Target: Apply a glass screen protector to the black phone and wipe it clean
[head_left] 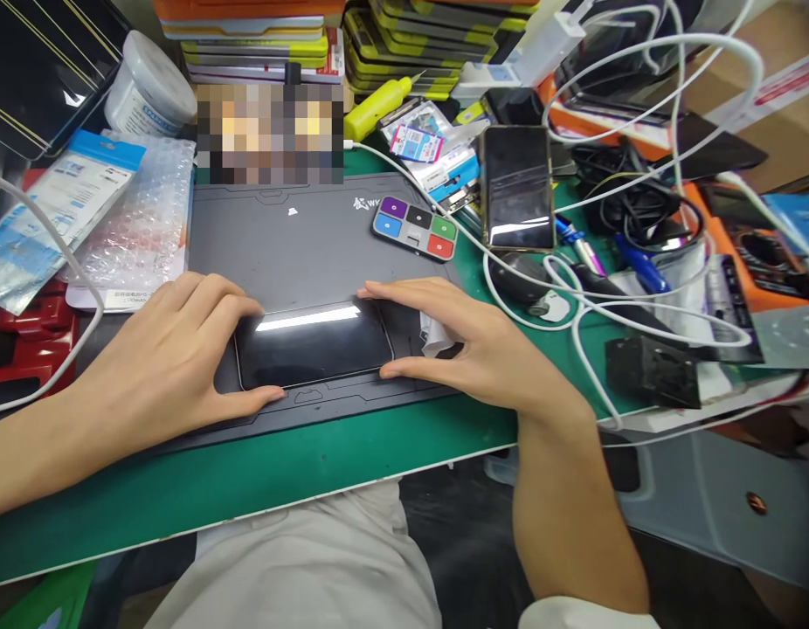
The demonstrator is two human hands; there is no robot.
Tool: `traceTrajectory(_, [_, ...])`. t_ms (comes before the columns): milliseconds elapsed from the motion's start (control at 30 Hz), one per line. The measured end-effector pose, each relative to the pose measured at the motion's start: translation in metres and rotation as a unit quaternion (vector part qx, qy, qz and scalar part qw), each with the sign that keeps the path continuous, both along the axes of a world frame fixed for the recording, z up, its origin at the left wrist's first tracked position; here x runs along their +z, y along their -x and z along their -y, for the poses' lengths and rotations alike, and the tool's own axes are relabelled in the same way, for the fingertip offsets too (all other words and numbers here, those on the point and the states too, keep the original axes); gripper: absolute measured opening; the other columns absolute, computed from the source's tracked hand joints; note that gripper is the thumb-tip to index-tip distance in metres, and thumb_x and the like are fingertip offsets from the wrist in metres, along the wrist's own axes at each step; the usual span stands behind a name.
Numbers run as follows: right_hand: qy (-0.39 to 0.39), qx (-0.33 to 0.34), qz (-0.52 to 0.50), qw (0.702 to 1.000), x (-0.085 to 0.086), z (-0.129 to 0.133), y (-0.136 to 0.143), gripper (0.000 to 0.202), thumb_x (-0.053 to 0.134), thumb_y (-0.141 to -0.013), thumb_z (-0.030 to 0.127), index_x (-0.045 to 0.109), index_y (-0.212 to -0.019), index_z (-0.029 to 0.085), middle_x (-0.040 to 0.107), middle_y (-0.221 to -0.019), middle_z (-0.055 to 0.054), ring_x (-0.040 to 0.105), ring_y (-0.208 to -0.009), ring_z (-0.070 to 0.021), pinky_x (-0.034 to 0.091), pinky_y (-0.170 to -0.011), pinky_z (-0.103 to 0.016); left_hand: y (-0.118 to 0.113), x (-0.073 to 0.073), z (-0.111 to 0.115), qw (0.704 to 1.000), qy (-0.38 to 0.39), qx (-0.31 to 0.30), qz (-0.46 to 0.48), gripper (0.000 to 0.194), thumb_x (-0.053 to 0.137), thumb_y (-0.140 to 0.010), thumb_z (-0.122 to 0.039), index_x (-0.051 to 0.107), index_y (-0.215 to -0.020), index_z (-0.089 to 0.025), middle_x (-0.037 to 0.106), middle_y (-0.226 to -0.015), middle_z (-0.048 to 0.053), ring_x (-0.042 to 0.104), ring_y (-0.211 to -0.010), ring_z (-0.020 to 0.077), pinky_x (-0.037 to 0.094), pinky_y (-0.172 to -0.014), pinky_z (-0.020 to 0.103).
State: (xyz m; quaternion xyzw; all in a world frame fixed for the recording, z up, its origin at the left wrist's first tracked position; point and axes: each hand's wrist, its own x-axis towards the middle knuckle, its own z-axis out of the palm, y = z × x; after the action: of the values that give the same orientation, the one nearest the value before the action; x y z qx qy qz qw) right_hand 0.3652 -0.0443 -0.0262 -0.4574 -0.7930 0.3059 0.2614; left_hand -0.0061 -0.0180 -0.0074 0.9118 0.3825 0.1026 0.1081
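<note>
Smartphone [313, 349], dark-screened and with a bright strip of light reflected along its far side, lies face up on a dark grey mat [280, 236] near the front of a green worktop [352, 445]. Both hands hold it, well apart from each other: the left hand [188, 349] pinches the left end, fingers at the far corner and thumb along the near edge, while the right hand [470, 349] spans the right end the same way, index finger at the far side and thumb at the near corner. Just beyond the right fingers, a flat case with coloured squares [416, 227] rests on the mat's far right part. Farther right lies a second phone [517, 188], among looping white cables [578, 341]. On the far left, a bubble-wrap pouch [142, 201] lies nearer than a white tub [148, 87]. A yellow tool [378, 107] points right beyond the mat, before stacked yellow-and-black packages [411, 44].
</note>
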Motion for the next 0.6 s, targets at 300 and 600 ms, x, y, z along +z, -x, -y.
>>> traceTrajectory(300, [-0.023, 0.007, 0.007, 1.000, -0.0011, 0.0006, 0.0014, 0.074, 0.088, -0.104, 0.061, 0.066, -0.171, 0.038, 0.076, -0.165, -0.007, 0.072, -0.151, -0.0376, 0.059, -0.132, -0.060, 0.0010, 0.0003, -0.0036, 1.000, -0.011, 0.000, 0.001, 0.072, 0.058, -0.109, -0.087, 0.065, -0.143, -0.024, 0.071, -0.136, 0.016, 0.071, -0.126, 0.0427, 0.063, -0.111, 0.065])
traceTrajectory(600, [-0.018, -0.003, 0.022, 1.000, -0.0002, 0.0013, 0.0003, 0.074, 0.085, -0.104, 0.067, 0.067, -0.169, 0.039, 0.076, -0.166, -0.008, 0.071, -0.152, -0.0402, 0.059, -0.132, -0.064, 0.0007, 0.0032, -0.0005, 1.000, -0.008, 0.006, -0.007, 0.071, 0.054, -0.110, -0.088, 0.065, -0.140, -0.024, 0.073, -0.134, 0.015, 0.071, -0.124, 0.0411, 0.062, -0.109, 0.063])
